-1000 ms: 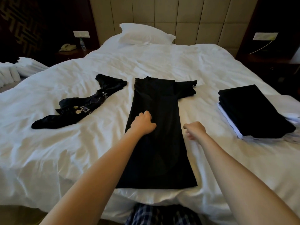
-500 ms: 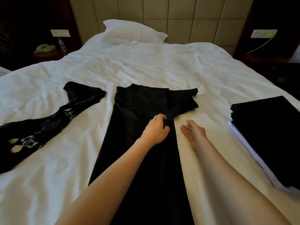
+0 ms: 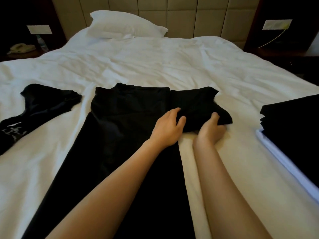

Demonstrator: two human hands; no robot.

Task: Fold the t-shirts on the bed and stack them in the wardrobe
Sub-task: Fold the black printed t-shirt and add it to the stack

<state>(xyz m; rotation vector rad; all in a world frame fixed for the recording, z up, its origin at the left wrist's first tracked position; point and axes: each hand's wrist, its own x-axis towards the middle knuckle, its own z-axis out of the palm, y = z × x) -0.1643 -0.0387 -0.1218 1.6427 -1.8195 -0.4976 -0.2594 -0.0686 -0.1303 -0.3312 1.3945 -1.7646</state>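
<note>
A black t-shirt lies flat mid-bed, its long axis running from the near edge toward the headboard — collar end far, hem close. One sleeve juts out to the right. The left hand presses the cloth with relaxed fingers. The right hand pinches the sleeve's lower edge, thumb on top. A folded stack sits well to the right.

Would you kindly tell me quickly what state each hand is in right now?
Left hand: open, pressing flat on the black t-shirt.
Right hand: holding the sleeve, thumb on top, fingers underneath.
</note>
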